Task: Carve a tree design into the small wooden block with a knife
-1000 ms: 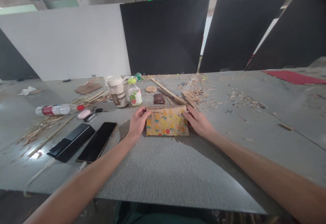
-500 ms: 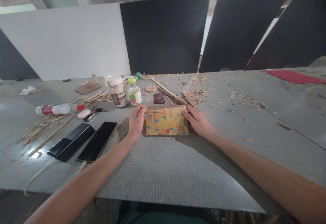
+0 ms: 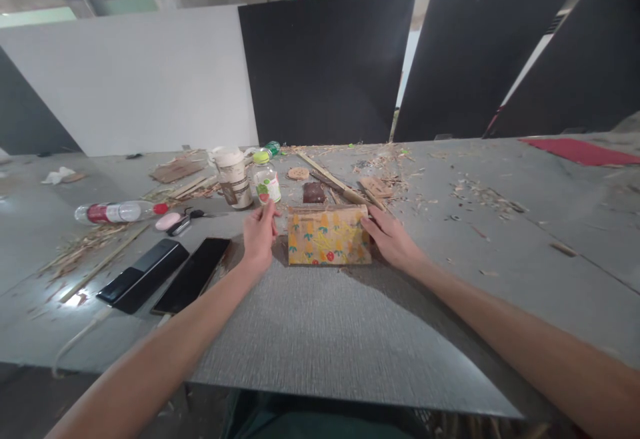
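A tan paper-like piece [image 3: 329, 236] printed with orange and teal shapes and red spots stands near the middle of the table. My right hand [image 3: 390, 238] grips its upper right corner between thumb and fingers. Just left of the piece, and apart from it, is my left hand [image 3: 260, 236], its fingers drawn together; whatever they may hold is too small to make out. Behind the piece lies a dark brown block [image 3: 314, 192].
Behind my left hand stand a paper cup [image 3: 233, 182] and a green-capped bottle [image 3: 267, 182]. A black phone [image 3: 193, 276], a dark device [image 3: 143, 274] and a lying bottle [image 3: 120, 212] are at the left. Wood strips [image 3: 330, 176] and shavings litter the table.
My left hand has let go of the left edge of the printed piece and moved a little left. My right hand has kept its grip.
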The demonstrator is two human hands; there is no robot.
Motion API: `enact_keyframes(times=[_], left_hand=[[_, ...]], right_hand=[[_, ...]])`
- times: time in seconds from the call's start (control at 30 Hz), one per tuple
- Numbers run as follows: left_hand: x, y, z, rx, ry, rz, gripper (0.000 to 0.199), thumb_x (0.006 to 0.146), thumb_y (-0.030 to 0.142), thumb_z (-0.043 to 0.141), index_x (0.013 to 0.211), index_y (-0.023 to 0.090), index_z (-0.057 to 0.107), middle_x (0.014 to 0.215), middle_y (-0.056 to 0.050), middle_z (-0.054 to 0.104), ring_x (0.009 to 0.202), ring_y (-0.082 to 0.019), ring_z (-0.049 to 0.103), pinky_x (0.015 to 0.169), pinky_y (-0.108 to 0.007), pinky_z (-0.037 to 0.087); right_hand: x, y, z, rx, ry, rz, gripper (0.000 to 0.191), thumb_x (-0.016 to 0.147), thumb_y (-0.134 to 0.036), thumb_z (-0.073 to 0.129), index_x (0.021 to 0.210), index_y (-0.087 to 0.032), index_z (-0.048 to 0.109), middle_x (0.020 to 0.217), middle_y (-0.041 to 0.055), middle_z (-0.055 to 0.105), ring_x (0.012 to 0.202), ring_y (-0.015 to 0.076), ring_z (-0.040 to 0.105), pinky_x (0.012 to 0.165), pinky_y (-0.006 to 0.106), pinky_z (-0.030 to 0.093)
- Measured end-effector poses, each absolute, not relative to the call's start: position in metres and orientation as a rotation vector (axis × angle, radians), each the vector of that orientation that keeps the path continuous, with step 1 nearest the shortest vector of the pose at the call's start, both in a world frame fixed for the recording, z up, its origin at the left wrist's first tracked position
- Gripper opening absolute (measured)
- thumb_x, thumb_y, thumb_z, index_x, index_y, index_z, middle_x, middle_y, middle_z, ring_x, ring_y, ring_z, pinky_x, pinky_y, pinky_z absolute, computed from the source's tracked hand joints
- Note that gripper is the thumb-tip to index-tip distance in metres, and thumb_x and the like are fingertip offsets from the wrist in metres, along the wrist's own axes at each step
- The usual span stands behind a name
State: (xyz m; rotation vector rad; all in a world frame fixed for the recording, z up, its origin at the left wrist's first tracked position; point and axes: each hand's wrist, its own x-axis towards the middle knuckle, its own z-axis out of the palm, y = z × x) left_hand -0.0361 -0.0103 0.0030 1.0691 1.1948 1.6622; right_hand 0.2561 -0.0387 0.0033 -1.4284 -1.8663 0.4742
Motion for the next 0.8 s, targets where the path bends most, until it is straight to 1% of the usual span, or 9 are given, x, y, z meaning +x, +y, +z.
enact_keyframes(times=[0.07,0.13,0.3,0.37,0.43,0.5,0.6,0.73,0.8], left_hand=[[-0.037,-0.013,0.006,0.945,1.095,1.604,0.059,0.104,0.065,0.056,0.067,0.02,0.064,0.046,0.003,0.045,0.039,-0.009,0.035,0.04,-0.024,0.023],[-0.038,-0.015,0.009,0.845,0.969,1.538,0.064,0.107,0.067,0.048,0.071,0.017,0.068,0.049,0.0,0.052,0.039,-0.009,0.039,0.039,-0.024,0.024],[-0.035,-0.015,0.01,0.763,0.878,1.494,0.063,0.112,0.055,0.041,0.074,0.014,0.072,0.053,-0.004,0.059,0.045,-0.011,0.05,0.042,-0.022,0.033],[-0.033,-0.015,0.014,0.769,0.892,1.522,0.051,0.11,0.043,0.05,0.071,0.016,0.069,0.056,-0.003,0.059,0.048,-0.011,0.053,0.046,-0.022,0.036],[-0.03,-0.023,0.028,0.839,0.879,1.591,0.037,0.1,0.029,0.068,0.066,0.018,0.063,0.06,0.0,0.058,0.052,-0.009,0.052,0.048,-0.021,0.038],[-0.024,-0.046,0.052,0.971,0.776,1.65,0.036,0.09,0.021,0.079,0.062,0.018,0.058,0.063,0.003,0.054,0.055,-0.007,0.048,0.051,-0.019,0.039],[-0.011,-0.11,0.095,1.12,0.552,1.475,0.045,0.097,0.032,0.077,0.059,0.019,0.057,0.066,0.001,0.058,0.06,-0.009,0.053,0.057,-0.02,0.047],[0.009,-0.2,0.128,1.254,0.367,0.987,0.025,0.1,0.046,0.076,0.085,0.026,0.079,0.085,-0.003,0.078,0.069,-0.013,0.071,0.054,-0.019,0.053],[0.016,-0.224,0.131,1.379,0.333,0.801,0.038,0.097,0.06,0.074,0.083,0.026,0.079,0.098,-0.006,0.082,0.084,-0.018,0.08,0.061,-0.021,0.059]], right_hand=[[0.256,-0.039,0.003,-1.435,-1.86,0.498,0.036,0.105,-0.059,0.039,0.094,-0.027,0.049,0.094,0.0081,0.067,0.088,0.0292,0.063,0.075,0.041,0.046],[0.255,-0.039,0.004,-1.434,-1.854,0.52,0.035,0.105,-0.058,0.039,0.093,-0.027,0.048,0.093,0.0076,0.067,0.086,0.0287,0.063,0.074,0.041,0.047],[0.253,-0.041,0.007,-1.431,-1.856,0.5,0.035,0.105,-0.057,0.04,0.089,-0.026,0.045,0.091,0.0071,0.066,0.086,0.027,0.063,0.075,0.04,0.047],[0.253,-0.042,0.009,-1.432,-1.856,0.496,0.036,0.105,-0.057,0.04,0.087,-0.026,0.045,0.089,0.0062,0.065,0.083,0.0259,0.062,0.074,0.039,0.047],[0.253,-0.042,0.009,-1.427,-1.859,0.509,0.037,0.106,-0.058,0.04,0.088,-0.026,0.045,0.087,0.0054,0.064,0.082,0.0253,0.061,0.073,0.039,0.047],[0.254,-0.042,0.009,-1.417,-1.867,0.516,0.037,0.107,-0.058,0.039,0.089,-0.026,0.046,0.087,0.0052,0.064,0.082,0.0253,0.061,0.073,0.038,0.046],[0.255,-0.039,0.008,-1.413,-1.864,0.496,0.036,0.106,-0.057,0.039,0.089,-0.026,0.046,0.091,0.0066,0.066,0.086,0.0268,0.063,0.075,0.04,0.047],[0.255,-0.038,0.005,-1.408,-1.847,0.469,0.033,0.103,-0.057,0.04,0.093,-0.026,0.049,0.099,0.0091,0.07,0.094,0.0298,0.066,0.08,0.043,0.049],[0.255,-0.038,0.005,-1.401,-1.846,0.46,0.033,0.103,-0.057,0.041,0.094,-0.026,0.051,0.101,0.0096,0.071,0.094,0.0303,0.066,0.08,0.043,0.05]])
